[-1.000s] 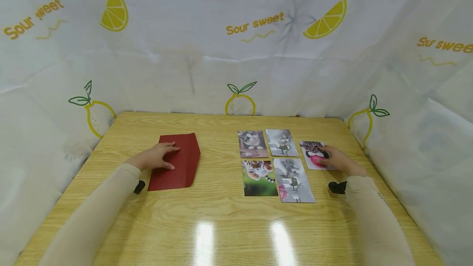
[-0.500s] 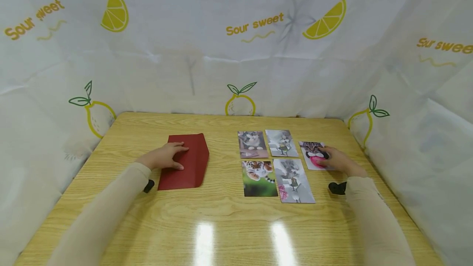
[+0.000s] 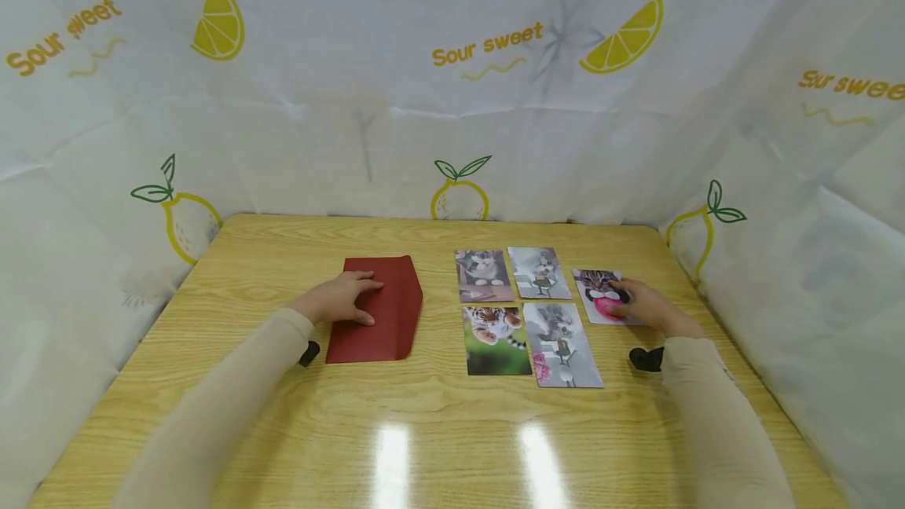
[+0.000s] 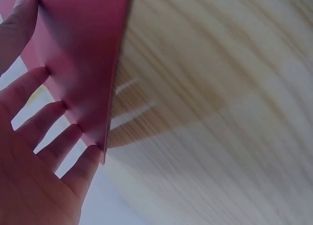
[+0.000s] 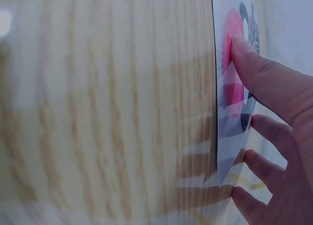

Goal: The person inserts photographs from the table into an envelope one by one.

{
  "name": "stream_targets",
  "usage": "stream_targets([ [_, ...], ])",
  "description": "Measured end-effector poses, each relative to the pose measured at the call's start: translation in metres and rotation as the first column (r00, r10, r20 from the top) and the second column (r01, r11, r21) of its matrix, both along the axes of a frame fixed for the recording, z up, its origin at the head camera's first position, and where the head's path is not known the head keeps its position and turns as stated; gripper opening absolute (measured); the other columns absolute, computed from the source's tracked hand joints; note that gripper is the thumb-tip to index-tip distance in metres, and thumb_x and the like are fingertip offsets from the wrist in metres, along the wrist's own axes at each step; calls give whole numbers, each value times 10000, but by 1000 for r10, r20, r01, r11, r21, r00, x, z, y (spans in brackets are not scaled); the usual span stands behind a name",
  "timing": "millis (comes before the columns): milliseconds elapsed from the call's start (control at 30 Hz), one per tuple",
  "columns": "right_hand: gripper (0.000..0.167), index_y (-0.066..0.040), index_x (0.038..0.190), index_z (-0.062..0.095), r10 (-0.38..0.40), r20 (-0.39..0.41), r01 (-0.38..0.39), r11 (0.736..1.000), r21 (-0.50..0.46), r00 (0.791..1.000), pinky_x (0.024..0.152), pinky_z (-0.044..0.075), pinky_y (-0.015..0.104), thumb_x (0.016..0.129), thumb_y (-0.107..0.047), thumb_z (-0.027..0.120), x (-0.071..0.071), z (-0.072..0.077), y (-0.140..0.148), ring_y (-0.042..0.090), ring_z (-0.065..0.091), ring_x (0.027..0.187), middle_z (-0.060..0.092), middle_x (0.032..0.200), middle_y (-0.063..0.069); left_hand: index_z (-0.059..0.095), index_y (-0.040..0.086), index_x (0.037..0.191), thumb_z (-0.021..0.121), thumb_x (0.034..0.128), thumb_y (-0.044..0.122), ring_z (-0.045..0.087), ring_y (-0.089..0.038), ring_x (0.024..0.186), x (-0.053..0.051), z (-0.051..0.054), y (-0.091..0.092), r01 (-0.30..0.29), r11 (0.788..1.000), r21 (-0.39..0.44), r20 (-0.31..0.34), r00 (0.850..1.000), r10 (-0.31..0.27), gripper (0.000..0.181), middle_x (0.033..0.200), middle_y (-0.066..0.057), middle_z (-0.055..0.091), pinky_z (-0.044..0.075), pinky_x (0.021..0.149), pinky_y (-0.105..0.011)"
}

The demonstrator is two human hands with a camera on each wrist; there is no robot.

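My left hand (image 3: pixel 344 298) lies on the red envelope (image 3: pixel 396 313), its spread fingertips pressing the surface. In the left wrist view the fingers of the left hand (image 4: pixel 39 151) stay fairly straight along the edge of the red envelope (image 4: pixel 80 54). At the right, my right hand (image 3: pixel 646 308) touches the cat card with a pink ball (image 3: pixel 597 313), which lies on the table. The right wrist view shows the thumb of the right hand (image 5: pixel 274 122) on the pink part of the card (image 5: pixel 234 88), with the other fingertips at its far edge.
Left of the cat card lie a kitten card (image 3: pixel 484 276), a grey picture card (image 3: pixel 540 273), a tiger card (image 3: pixel 496 342) and a larger grey card with pink flowers (image 3: pixel 566 348). A white printed curtain (image 3: pixel 318 155) hangs behind the wooden table (image 3: pixel 283 430).
The red envelope has slid to the right across the table under my left hand, closer to the cards. My right hand and the cards have stayed in place.
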State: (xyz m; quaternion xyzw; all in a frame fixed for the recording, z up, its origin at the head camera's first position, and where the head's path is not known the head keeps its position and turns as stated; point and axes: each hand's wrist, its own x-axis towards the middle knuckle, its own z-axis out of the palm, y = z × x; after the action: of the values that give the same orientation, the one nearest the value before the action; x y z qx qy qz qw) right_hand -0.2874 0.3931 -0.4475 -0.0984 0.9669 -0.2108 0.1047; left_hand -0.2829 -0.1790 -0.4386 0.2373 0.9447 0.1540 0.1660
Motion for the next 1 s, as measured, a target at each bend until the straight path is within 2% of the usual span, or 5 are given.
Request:
stream_targets([
  [133, 706, 189, 1362, 389, 16, -15, -16, 1000, 6, 1000, 1065, 253, 661, 893, -241, 695, 0, 1, -1, 611, 271, 1293, 273, 1400, 462, 444, 117, 1462, 741, 844, 390, 202, -401, 1451, 0, 1, 10, 1, 1000, -10, -3, 1000, -1, 738, 1575, -189, 246, 322, 1116, -530],
  [500, 702, 156, 1379, 394, -1, -7, 1, 1000, 14, 1000, 1059, 257, 670, 898, -262, 687, 3, 3, -2, 609, 259, 1301, 252, 1429, 439, 456, 141, 1457, 743, 837, 413, 220, -369, 1455, -3, -4, 33, 10, 1000, -21, -29, 1000, -10, 736, 1573, -166, 267, 309, 1131, -510],
  [733, 672, 172, 1362, 403, 26, -29, -26, 1000, 8, 999, 1054, 255, 675, 892, -217, 686, 5, 5, -3, 618, 263, 1291, 253, 1418, 450, 454, 159, 1460, 739, 839, 414, 228, -354, 1458, 0, -2, 45, 0, 1000, -24, -35, 999, -1, 730, 1572, -153, 278, 306, 1135, -500],
  [1000, 668, 157, 1370, 404, 22, -26, -22, 999, 24, 999, 1059, 252, 672, 897, -225, 681, 3, 4, -2, 614, 267, 1293, 257, 1422, 444, 447, 174, 1466, 737, 836, 429, 214, -353, 1463, -1, -2, 55, -13, 999, -38, -34, 999, 12, 740, 1577, -146, 269, 297, 1137, -519],
])
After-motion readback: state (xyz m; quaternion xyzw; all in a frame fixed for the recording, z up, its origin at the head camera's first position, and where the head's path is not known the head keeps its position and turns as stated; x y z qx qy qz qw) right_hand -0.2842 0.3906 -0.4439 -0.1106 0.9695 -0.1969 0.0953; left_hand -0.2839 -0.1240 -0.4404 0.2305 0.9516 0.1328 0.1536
